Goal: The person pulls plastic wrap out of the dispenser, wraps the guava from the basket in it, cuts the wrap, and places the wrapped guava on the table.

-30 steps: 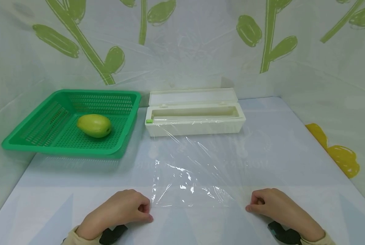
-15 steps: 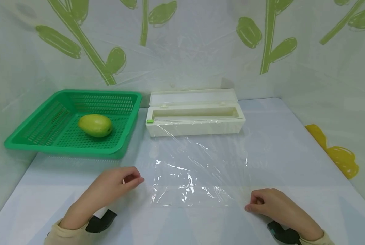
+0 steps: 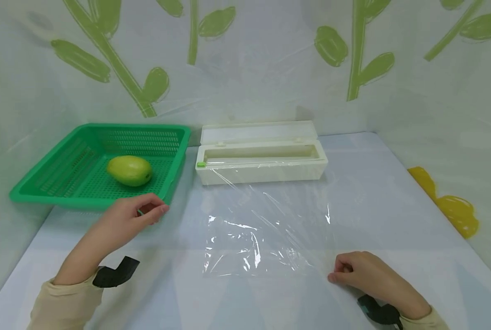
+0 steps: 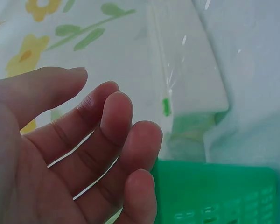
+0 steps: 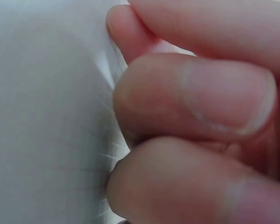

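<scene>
On the far middle of the table (image 3: 394, 206), a white box (image 3: 262, 174) stands with its lid (image 3: 258, 133) tipped back, presumably to leave the slot free. From it a sheet of clear film (image 3: 249, 229) runs over the box's front wall and along the table towards the near side. The right hand (image 3: 365, 272) appears to pinch the film's near right corner between thumb and curled fingers, probably to keep the sheet drawn out flat. The left hand (image 3: 123, 217) is released, its fingers loosely bent round nothing, by the near right corner of a green basket (image 3: 60, 200); whether it touches the rim cannot be told from the head view.

The box's long axis runs left to right; the film extends far to near, though foreshortening hides which side is longer. In the basket, a yellow-green fruit (image 3: 129, 170) lies roughly left to right, its dark-spotted end pointing right and slightly near.
</scene>
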`<state>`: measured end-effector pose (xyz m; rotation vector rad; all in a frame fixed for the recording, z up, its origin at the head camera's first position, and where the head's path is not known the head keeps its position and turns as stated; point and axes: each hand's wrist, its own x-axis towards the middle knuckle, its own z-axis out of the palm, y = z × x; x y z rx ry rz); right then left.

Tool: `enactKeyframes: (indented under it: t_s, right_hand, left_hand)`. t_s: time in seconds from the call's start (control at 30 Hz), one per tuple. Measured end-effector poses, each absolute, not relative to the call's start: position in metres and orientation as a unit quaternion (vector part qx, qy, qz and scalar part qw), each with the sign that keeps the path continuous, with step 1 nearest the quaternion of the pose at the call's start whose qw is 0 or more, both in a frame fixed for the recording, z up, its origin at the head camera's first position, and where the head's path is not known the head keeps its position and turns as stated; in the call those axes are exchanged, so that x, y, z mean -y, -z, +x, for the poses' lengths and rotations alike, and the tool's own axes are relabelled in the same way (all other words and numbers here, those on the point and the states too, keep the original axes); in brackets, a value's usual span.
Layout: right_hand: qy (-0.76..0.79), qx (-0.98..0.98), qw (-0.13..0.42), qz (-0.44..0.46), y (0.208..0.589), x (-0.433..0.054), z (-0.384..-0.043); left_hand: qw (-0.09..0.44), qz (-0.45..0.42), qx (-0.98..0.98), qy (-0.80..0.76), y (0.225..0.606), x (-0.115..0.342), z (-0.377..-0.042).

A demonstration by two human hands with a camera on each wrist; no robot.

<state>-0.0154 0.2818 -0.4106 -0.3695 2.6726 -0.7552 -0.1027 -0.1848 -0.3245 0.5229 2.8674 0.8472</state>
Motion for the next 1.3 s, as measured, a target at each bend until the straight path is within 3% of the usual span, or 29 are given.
enactKeyframes:
  t_s: [0.47,0.77,1.3]
  right_hand:
    - [0.265,-0.939,0.164,-0.147,0.406,-0.280,-0.021]
    - [0.253,-0.945,0.154,-0.138,0.403,-0.281,-0.019]
    - [0.262,-0.942,0.172,-0.122,0.407,-0.279,-0.012]
  left_hand:
    - [0.050,0.124,-0.958,-0.252,0.315,0.222,-0.096]
    - [-0.014,0.149,-0.964,-0.218,0.312,0.248,-0.100]
    - [0.050,0.088,-0.972,-0.213,0.321,0.253,-0.135]
